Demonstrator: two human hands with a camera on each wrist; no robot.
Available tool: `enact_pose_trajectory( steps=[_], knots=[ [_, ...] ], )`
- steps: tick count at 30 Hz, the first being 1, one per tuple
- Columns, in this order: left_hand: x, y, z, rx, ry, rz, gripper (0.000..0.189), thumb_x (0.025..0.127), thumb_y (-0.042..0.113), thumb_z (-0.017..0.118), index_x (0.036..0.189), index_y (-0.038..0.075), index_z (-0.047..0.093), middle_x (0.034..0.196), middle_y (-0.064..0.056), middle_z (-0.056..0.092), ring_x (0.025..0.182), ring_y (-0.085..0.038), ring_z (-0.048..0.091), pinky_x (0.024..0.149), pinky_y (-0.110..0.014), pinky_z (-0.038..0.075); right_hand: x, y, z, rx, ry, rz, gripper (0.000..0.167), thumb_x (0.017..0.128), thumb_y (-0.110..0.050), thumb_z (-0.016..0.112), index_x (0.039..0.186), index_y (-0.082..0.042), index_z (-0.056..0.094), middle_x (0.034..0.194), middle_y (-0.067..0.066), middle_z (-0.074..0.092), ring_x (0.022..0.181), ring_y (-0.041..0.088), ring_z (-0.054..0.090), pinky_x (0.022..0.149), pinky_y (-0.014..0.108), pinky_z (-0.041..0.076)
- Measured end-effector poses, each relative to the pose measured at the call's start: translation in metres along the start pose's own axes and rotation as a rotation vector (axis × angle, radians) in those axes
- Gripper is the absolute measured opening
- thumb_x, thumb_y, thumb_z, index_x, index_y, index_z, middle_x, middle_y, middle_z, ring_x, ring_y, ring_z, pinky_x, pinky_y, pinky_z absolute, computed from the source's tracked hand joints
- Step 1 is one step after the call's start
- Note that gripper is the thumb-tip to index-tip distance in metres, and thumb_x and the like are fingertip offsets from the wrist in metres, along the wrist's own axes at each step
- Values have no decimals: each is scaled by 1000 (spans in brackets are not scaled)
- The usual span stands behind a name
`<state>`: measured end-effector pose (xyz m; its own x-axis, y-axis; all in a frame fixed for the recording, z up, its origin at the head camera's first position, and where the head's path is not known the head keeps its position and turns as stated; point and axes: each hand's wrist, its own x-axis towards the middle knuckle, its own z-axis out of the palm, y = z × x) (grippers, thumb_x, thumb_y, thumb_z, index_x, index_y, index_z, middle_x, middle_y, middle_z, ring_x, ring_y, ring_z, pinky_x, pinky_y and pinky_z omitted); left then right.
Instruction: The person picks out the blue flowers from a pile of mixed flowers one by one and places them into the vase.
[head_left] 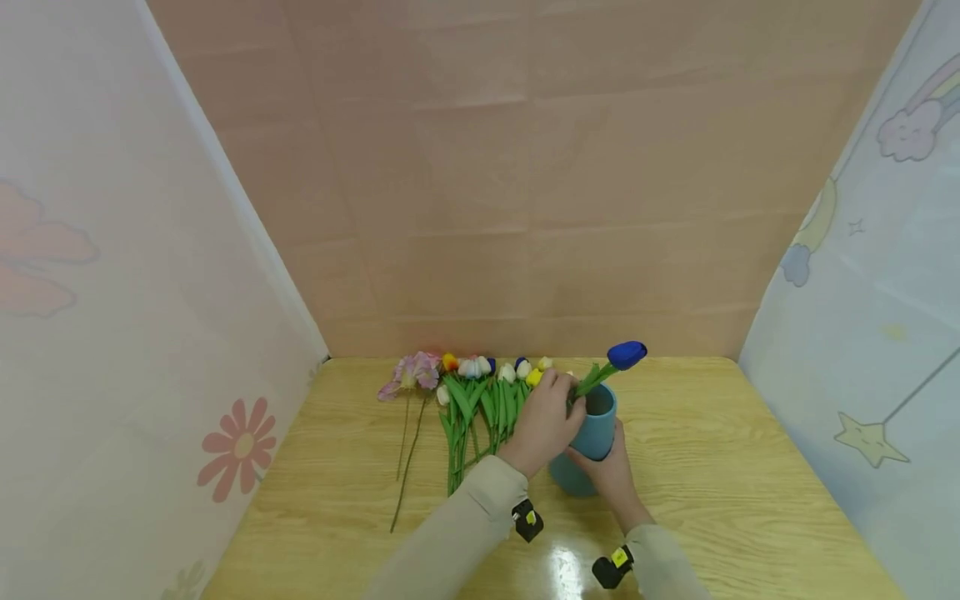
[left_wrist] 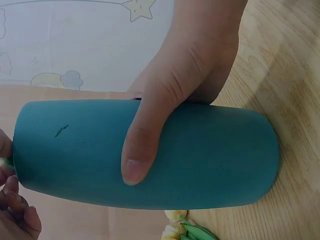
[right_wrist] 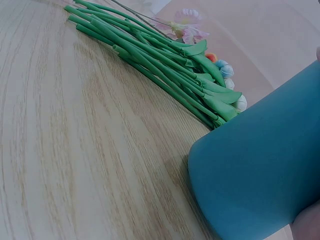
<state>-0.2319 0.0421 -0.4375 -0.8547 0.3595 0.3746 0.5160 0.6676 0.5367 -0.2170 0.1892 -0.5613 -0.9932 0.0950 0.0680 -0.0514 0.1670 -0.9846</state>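
Pale sleeves (head_left: 457,533) lay nearest the head camera, both leading to the blue vase (head_left: 596,435); right hand (head_left: 611,475) clasped the vase from its right side, thumb across the near face; left hand (head_left: 546,421) sat at the left of the vase's rim, fingers pinched together on the stem of a blue tulip (head_left: 627,355); from those fingers the tulip slanted up and rightward above the vase's mouth, bloom past the rim's right edge, its long axis leaning across the opening; left hand was nearer the mouth, right hand lower on the vase's body. Loose tulips (right_wrist: 160,62) lay left of the vase on the wooden table (head_left: 712,467); pink flowers (head_left: 426,368) on thin stalks lay farther left of it.

Tulip's lower stem end hidden by the left hand; could not tell whether it entered the vase; green sliver (left_wrist: 7,162) at the rim, cut by the frame edge, was perhaps that stem; right fingers behind the vase unseen; right wrist view cropped the vase's top.
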Motion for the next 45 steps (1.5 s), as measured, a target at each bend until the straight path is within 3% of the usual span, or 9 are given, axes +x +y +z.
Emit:
enact_pose_trajectory(
  steps=[4, 8, 16, 20, 26, 32, 38, 45],
  knots=[
    [-4, -4, 1, -82, -6, -50, 23, 100, 27, 51, 118, 14, 56, 110, 0, 48, 88, -10, 56, 69, -16, 47, -1, -1, 1, -5, -1, 22, 97, 83, -17, 76, 152, -14, 9, 147, 21, 29, 134, 42, 31, 105, 63, 27],
    [-10, -8, -1, -152, 13, -57, 20, 101, 24, 51, 118, 14, 54, 114, -2, 49, 100, -13, 55, 75, -20, 49, -1, -1, 1, -6, 11, 48, 99, 82, -22, 78, 153, -18, 9, 147, 19, 30, 134, 41, 32, 105, 62, 28],
    [-18, -23, -4, -169, 50, -93, 17, 100, 18, 50, 116, 12, 55, 107, -2, 49, 87, -10, 52, 66, -19, 44, 1, 3, 3, -9, 39, 36, 98, 80, -20, 79, 152, -18, 12, 147, 19, 31, 133, 40, 33, 105, 62, 28],
    [-25, -39, -3, -193, 92, -116, 15, 99, 13, 49, 112, 10, 56, 102, -2, 49, 85, -15, 53, 66, -21, 44, 0, 2, 3, -5, 42, 39, 98, 80, -21, 80, 151, -18, 13, 146, 18, 32, 133, 38, 34, 105, 59, 29],
    [-38, -73, 1, -161, 123, -200, 10, 98, 9, 51, 106, 11, 57, 96, -2, 49, 73, -10, 47, 59, -22, 40, -1, -1, 2, 3, 19, 61, 101, 82, -24, 79, 154, -20, 8, 150, 19, 27, 137, 39, 30, 106, 61, 28],
    [-54, -111, 6, -141, 69, -320, 10, 97, 8, 50, 104, 6, 58, 97, -5, 51, 71, -10, 49, 59, -23, 42, -1, -1, 0, -8, 11, 78, 103, 82, -25, 79, 154, -19, 6, 151, 20, 24, 138, 41, 28, 106, 64, 27],
    [-76, -147, 12, -63, 10, -419, 14, 98, 9, 51, 107, 2, 57, 101, -9, 54, 65, -12, 50, 54, -27, 42, -2, -1, 0, -22, 12, 78, 102, 82, -26, 78, 154, -16, 7, 151, 21, 25, 138, 42, 28, 105, 66, 27],
    [-92, -171, 17, 19, -32, -487, 6, 95, 8, 57, 98, 4, 55, 96, -12, 53, 63, -15, 49, 53, -30, 40, -1, 0, -1, 3, 6, 73, 102, 82, -23, 78, 154, -18, 6, 152, 19, 24, 139, 41, 27, 107, 64, 25]
  ],
)
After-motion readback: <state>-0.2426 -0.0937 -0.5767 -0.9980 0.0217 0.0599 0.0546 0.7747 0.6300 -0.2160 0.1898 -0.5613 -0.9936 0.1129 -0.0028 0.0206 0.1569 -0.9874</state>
